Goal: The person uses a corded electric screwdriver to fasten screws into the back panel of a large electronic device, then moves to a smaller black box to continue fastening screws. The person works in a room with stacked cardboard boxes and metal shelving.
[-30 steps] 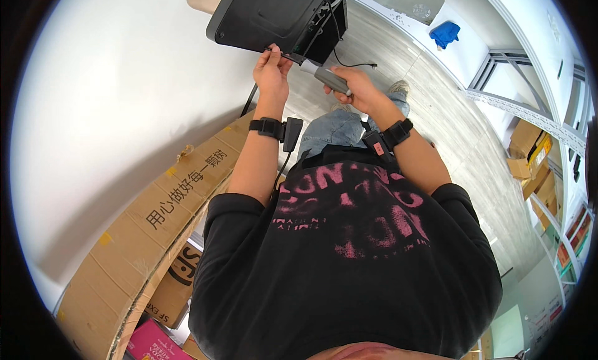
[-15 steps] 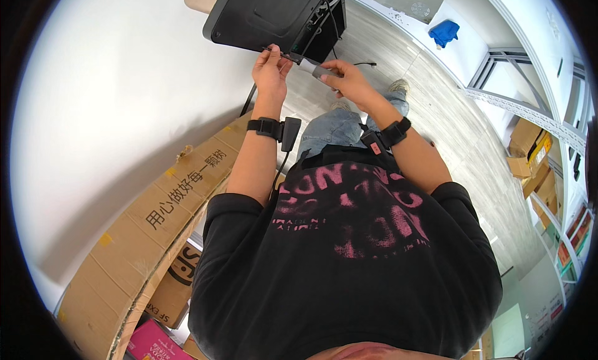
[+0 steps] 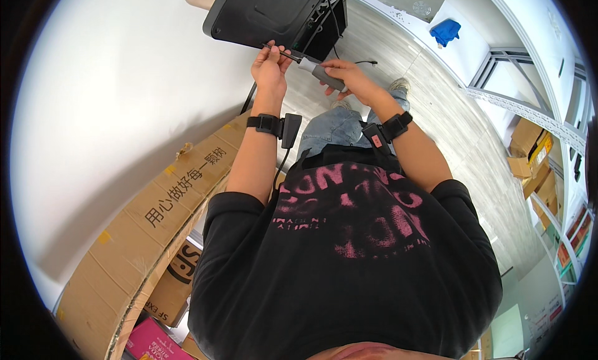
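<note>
A screwdriver [image 3: 321,73] with a grey handle and a thin dark shaft slants between my two hands. My right hand [image 3: 351,80] is closed around its handle, fingertips showing below it. Close to the tip, my left hand [image 3: 271,70] pinches the shaft between thumb and fingers. The tip meets the lower edge of a black case [image 3: 261,17]; what it touches there is hidden by my fingers. One side of the case is open, and cables [image 3: 324,17] show inside.
A long cardboard box [image 3: 143,217] stands along the white wall at my left, with a pink box [image 3: 156,341] beside it. A black cable [image 3: 367,63] trails on the floor. At right are white shelving with cardboard boxes [image 3: 536,154] and a blue cloth-like item [image 3: 445,32].
The screwdriver handle has shifted slightly right and down, so more of its shaft shows. My right hand's fingers have moved around the handle. My left hand stays nearly in place.
</note>
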The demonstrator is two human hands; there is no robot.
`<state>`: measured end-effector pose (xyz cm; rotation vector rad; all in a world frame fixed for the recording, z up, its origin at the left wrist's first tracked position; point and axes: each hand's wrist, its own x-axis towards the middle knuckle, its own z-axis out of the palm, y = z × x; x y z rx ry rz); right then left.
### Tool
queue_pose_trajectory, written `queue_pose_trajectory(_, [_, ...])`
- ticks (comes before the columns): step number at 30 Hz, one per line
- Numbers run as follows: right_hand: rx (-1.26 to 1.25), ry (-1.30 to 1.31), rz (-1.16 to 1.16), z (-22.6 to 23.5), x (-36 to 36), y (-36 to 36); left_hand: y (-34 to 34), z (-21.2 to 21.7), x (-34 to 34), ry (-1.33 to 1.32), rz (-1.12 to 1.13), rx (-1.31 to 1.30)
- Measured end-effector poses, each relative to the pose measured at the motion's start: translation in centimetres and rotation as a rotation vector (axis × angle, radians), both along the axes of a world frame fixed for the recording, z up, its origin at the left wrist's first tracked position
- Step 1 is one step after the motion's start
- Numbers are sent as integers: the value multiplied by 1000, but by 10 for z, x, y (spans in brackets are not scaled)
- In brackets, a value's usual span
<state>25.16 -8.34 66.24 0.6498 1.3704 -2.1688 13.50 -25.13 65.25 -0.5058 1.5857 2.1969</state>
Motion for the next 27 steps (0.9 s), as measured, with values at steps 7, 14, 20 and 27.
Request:
queue_pose_trajectory(7, [314, 124, -18, -11, 1, -11, 3, 8, 1, -55, 18, -1])
queue_pose_trajectory(14, [901, 536, -48, -32, 5, -23, 2, -2, -2, -47, 28, -37])
queue_pose_trajectory(20, [74, 6, -6, -12, 0, -8, 2, 2, 0, -32, 19, -8])
queue_pose_trajectory(27, [406, 205, -13, -22, 3, -15, 4, 10, 1, -47, 41, 63])
